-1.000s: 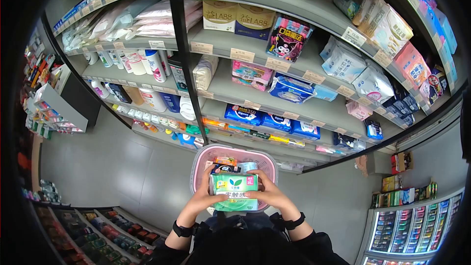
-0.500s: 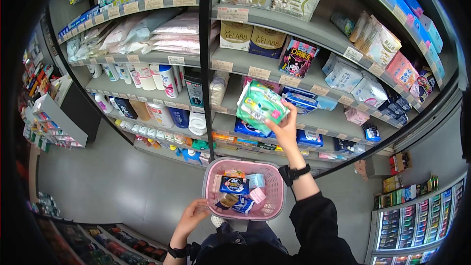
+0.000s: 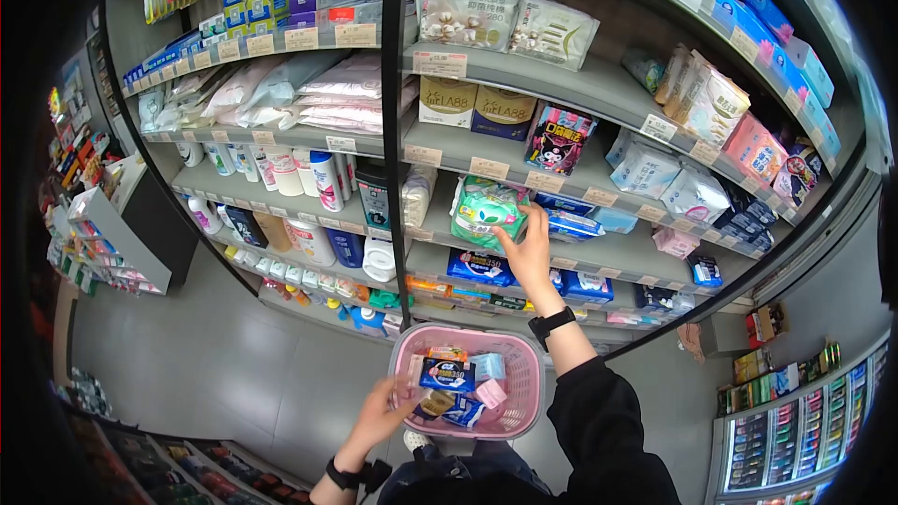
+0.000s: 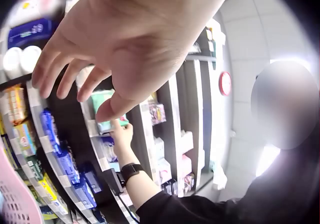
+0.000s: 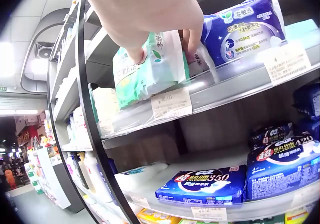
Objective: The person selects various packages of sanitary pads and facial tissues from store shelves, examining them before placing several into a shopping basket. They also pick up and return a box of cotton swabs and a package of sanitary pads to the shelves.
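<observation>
A green and white soft pack of sanitary pads (image 3: 486, 209) is at the front edge of a middle shelf. My right hand (image 3: 529, 251) pinches its right end. In the right wrist view the thumb lies across the front of the green pack (image 5: 145, 79), with fingers behind it. A blue pad pack (image 5: 240, 31) stands just right of it. Low down, my left hand (image 3: 374, 419) hovers at the left rim of a pink basket (image 3: 529, 383), fingers spread and loosely bent. Inside the basket lie several packs, among them a dark blue one (image 3: 447, 375).
On the shelf below lie blue packs (image 5: 202, 184). A black upright post (image 3: 397, 131) divides the shelving just left of the green pack. Price tags (image 5: 171, 102) line the shelf edges. Bottles (image 3: 323, 182) stand on the left shelves.
The green pack, first held in both hands over the basket, has gone up and forward to the shelf in my right hand. My left hand let go of it and stayed by the basket.
</observation>
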The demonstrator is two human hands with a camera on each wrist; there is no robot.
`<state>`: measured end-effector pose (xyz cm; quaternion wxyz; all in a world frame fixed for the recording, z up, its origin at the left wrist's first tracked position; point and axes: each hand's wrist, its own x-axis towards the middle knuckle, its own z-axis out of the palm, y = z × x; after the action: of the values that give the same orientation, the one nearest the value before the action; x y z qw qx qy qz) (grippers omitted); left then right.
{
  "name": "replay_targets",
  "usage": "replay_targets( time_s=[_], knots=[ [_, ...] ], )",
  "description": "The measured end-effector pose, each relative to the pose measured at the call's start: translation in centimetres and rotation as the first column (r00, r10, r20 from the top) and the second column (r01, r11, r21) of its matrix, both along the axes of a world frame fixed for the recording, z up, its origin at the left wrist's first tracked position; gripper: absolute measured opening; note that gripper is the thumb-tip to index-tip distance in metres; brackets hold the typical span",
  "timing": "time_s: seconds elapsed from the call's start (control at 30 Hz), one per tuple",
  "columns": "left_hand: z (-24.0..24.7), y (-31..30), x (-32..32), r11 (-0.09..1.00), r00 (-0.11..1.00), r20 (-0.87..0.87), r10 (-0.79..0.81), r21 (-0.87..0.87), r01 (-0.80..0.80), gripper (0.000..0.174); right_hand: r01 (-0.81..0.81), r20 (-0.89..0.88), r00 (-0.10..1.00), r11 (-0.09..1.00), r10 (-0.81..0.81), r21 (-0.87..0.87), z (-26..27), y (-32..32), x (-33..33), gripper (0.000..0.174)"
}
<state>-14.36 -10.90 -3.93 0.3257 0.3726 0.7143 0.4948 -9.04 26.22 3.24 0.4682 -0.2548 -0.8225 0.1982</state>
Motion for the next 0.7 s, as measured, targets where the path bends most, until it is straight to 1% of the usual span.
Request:
replay_targets(
  time_s=[0.03, 0.1, 0.13, 0.17, 0.2, 0.23, 0.27, 0.33, 0.37, 0.4, 0.43, 0.47, 0.5, 0.57, 0.6, 0.63, 0.7],
  knots=[
    [1.3, 2.1, -0.3, 0.999, 0.979, -0.206, 0.003, 0.036, 0.005, 0.048, 0.003, -0.005, 1.0, 1.0, -0.003, 0.003, 0.1, 0.1, 0.2, 0.055],
    [5.8, 6.9, -0.9, 0.982, 0.926, -0.376, 0.014, 0.178, 0.057, 0.059, -0.083, 0.004, 0.997, 0.997, 0.083, 0.005, 0.4, 0.6, 0.6, 0.055],
    [7.0, 9.3, -1.2, 0.978, 0.896, -0.442, 0.029, 0.196, 0.066, 0.066, -0.106, -0.019, 0.994, 0.994, 0.107, 0.037, 0.5, 1.0, 0.8, 0.049],
    [7.9, 11.6, -1.5, 0.974, 0.862, -0.505, 0.045, 0.214, 0.074, 0.072, -0.103, -0.026, 0.994, 0.994, 0.104, 0.043, 0.4, 1.4, 1.2, 0.049],
    [8.9, 13.9, -1.7, 0.965, 0.82, -0.568, 0.071, 0.246, 0.087, 0.077, -0.187, -0.088, 0.98, 0.974, 0.176, -0.128, 0.3, 2.0, 1.6, 0.045],
    [9.7, 16.1, -1.8, 0.956, 0.775, -0.624, 0.098, 0.276, 0.102, 0.082, -0.274, -0.159, 0.959, 0.917, 0.236, -0.29, 0.0, 2.7, 2.1, 0.041],
    [10.3, 17.9, -2.0, 0.954, 0.773, -0.627, 0.098, 0.279, 0.106, 0.082, -0.282, -0.22, 0.95, 0.907, 0.22, -0.312, -0.2, 3.3, 2.5, 0.034],
    [11.3, 21.1, -2.4, 0.97, 0.618, -0.78, 0.1, 0.214, 0.114, 0.089, -0.257, -0.219, 0.954, 0.934, 0.204, -0.248, 0.0, 4.1, 4.1, 0.032],
    [11.6, 22.5, -2.7, 0.97, 0.616, -0.782, 0.098, 0.214, 0.118, 0.089, -0.244, -0.206, 0.958, 0.943, 0.198, -0.227, 0.4, 4.4, 5.0, 0.033],
    [11.8, 23.7, -2.9, 0.981, 0.589, -0.802, 0.099, 0.177, 0.077, 0.092, -0.24, -0.208, 0.959, 0.944, 0.194, -0.227, 0.8, 4.7, 5.9, 0.033],
    [11.7, 25.0, -3.1, 0.989, 0.561, -0.822, 0.098, 0.141, 0.034, 0.095, -0.205, -0.109, 0.976, 0.968, 0.191, -0.144, 1.0, 5.1, 6.8, 0.035],
    [11.3, 26.3, -3.4, 0.986, 0.562, -0.816, 0.132, 0.167, 0.01, 0.097, -0.176, -0.011, 0.984, 0.983, 0.176, -0.057, 1.3, 5.3, 7.6, 0.038],
    [10.8, 27.3, -3.7, 0.986, 0.56, -0.818, 0.129, 0.166, 0.016, 0.097, -0.171, -0.014, 0.985, 0.984, 0.17, -0.057, 1.5, 5.5, 8.1, 0.038],
    [10.0, 29.0, -4.2, 0.987, 0.582, -0.8, 0.143, 0.159, -0.024, 0.096, -0.095, 0.082, 0.992, 0.995, 0.097, -0.022, 1.8, 5.7, 9.1, 0.044],
    [9.3, 29.5, -4.1, 0.976, 0.6, -0.777, 0.192, 0.217, -0.031, 0.091, -0.071, 0.142, 0.987, 0.998, 0.069, 0.004, 1.1, 6.5, 9.5, 0.05],
    [9.1, 29.9, -3.8, 0.976, 0.599, -0.778, 0.191, 0.218, -0.028, 0.091, -0.068, 0.14, 0.988, 0.998, 0.067, 0.005, 1.1, 6.7, 9.9, 0.05],
    [8.8, 30.5, -3.4, 0.97, 0.647, -0.728, 0.227, 0.228, -0.083, 0.086, 0.004, 0.216, 0.976, 0.998, -0.017, 0.059, 0.8, 6.9, 10.2, 0.055]
  ],
)
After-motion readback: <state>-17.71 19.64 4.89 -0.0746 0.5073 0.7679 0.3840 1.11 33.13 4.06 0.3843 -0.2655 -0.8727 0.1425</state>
